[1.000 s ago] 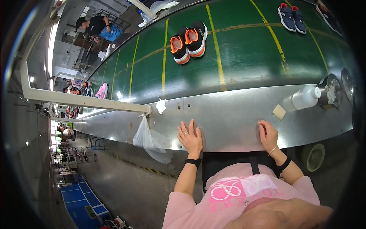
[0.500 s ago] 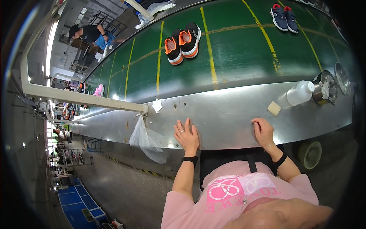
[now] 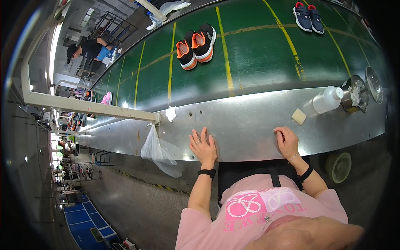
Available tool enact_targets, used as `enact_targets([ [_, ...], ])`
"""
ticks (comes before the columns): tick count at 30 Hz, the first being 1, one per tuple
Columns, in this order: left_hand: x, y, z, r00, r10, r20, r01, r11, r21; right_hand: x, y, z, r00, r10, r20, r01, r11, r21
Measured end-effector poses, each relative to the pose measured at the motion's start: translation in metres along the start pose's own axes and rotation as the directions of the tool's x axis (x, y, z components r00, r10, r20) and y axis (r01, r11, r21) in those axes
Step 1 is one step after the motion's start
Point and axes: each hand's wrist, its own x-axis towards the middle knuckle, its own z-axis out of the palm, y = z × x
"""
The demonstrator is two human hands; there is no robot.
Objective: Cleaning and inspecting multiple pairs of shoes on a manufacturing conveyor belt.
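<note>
My left hand point(image 3: 203, 146) lies palm down on the metal ledge point(image 3: 246, 125), fingers spread, with nothing in it. Farther right, my right hand point(image 3: 287, 143) rests at the ledge's near edge. Its fingers are loosely curled, thumb and fingertips apart, and no object shows in it. A small cream-coloured block point(image 3: 298, 116) lies just beyond it. Past the ledge, a pair of black and orange sneakers point(image 3: 203, 48) sits on the green conveyor belt point(image 3: 254, 58). Another pair, navy with red linings point(image 3: 308, 18), is at the far right.
A white plastic bottle point(image 3: 328, 100) stands beside a metal pot point(image 3: 354, 95) with a raised lid point(image 3: 373, 85). White scrap point(image 3: 171, 113) lies near a cream frame bar point(image 3: 91, 108). A clear plastic bag point(image 3: 160, 152) hangs from it. Another person point(image 3: 89, 51) is across the belt.
Both nearby pairs of shoes have shifted slightly left with the belt. Across it, the other person has changed posture. My hands have stayed in place.
</note>
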Motion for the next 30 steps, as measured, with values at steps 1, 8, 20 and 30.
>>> enact_targets([
  [1,0.0,0.0,0.0,1.0,0.007,-0.015,-0.007,1.0,0.011,0.0,0.0,0.0,1.0,0.002,-0.001,-0.002,1.0,-0.001],
  [8,-0.001,-0.001,-0.002,1.0,0.002,-0.027,-0.001,0.999,0.039,0.0,0.002,0.004,1.0,0.002,0.009,-0.003,1.0,0.02],
  [20,0.003,-0.01,-0.004,0.998,-0.028,-0.051,0.03,0.999,0.035,-0.015,0.028,0.024,0.998,0.006,0.067,-0.008,0.999,0.033],
  [30,0.0,-0.013,-0.011,0.998,-0.059,-0.012,0.058,0.998,-0.035,-0.017,0.03,0.029,0.995,0.022,0.1,-0.028,0.998,0.054],
])
